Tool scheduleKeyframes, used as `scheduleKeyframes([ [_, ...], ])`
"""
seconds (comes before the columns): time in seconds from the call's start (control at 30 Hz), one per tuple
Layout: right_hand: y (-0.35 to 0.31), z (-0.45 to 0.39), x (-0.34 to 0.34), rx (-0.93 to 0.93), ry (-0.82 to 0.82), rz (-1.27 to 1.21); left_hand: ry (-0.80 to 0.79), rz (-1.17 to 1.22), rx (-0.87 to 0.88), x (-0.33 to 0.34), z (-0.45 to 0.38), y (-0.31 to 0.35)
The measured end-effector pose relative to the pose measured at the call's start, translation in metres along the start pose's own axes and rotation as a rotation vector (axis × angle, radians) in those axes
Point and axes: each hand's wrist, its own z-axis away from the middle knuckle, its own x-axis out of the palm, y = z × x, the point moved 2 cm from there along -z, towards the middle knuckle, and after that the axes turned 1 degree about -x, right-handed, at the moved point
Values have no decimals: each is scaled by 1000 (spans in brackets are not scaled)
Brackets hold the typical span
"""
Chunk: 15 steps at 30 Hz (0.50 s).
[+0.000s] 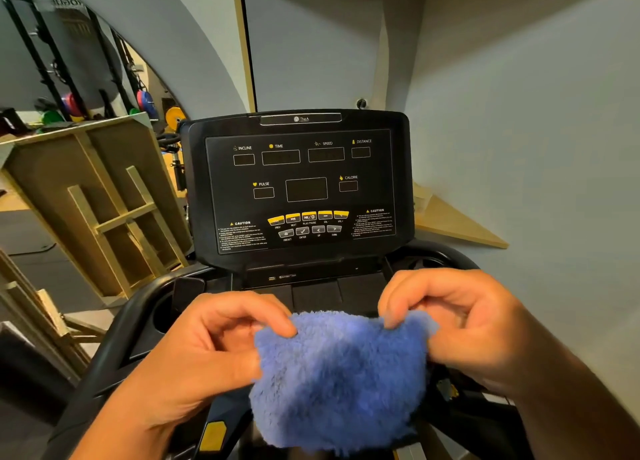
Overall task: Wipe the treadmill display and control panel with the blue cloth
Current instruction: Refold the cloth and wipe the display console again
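Both hands hold the blue cloth (341,376) low before the console: left hand (207,348) pinches its left edge, right hand (450,324) its right. The display (304,189) stands untouched above. A bunched wipe could press the yellow buttons (308,217).

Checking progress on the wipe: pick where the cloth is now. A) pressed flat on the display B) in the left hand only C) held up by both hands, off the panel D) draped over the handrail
C: both the left hand and right hand pinch the cloth's top edge, below the display.
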Motion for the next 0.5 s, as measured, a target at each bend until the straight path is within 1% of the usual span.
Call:
scheduleKeyframes([
  [0.03,-4,0,3,-4,4,-23,28,-12,-3,4,0,3],
  [0.07,-3,-4,5,2,47,-18,79,-10,-20,11,-3,5],
  [0.1,1,-11,8,16,128,17,129,28,-44,17,-6,3],
  [0.13,12,-17,10,67,247,49,183,108,-85,23,-11,-2],
  [0.17,21,-23,13,156,344,-23,242,216,-131,27,-17,-10],
  [0.2,31,-27,17,265,387,-179,327,325,-196,30,-24,-19],
  [0.23,43,-32,22,375,397,-331,414,425,-254,29,-29,-30],
  [0.27,56,-34,24,462,425,-429,499,504,-313,28,-32,-37],
  [0.33,74,-31,26,552,475,-476,571,566,-390,25,-33,-47],
  [0.37,79,-28,27,578,452,-491,586,568,-417,22,-32,-52],
  [0.43,83,-23,27,563,427,-477,622,547,-441,16,-29,-58],
  [0.5,80,-21,26,477,433,-402,652,518,-434,10,-27,-60],
])
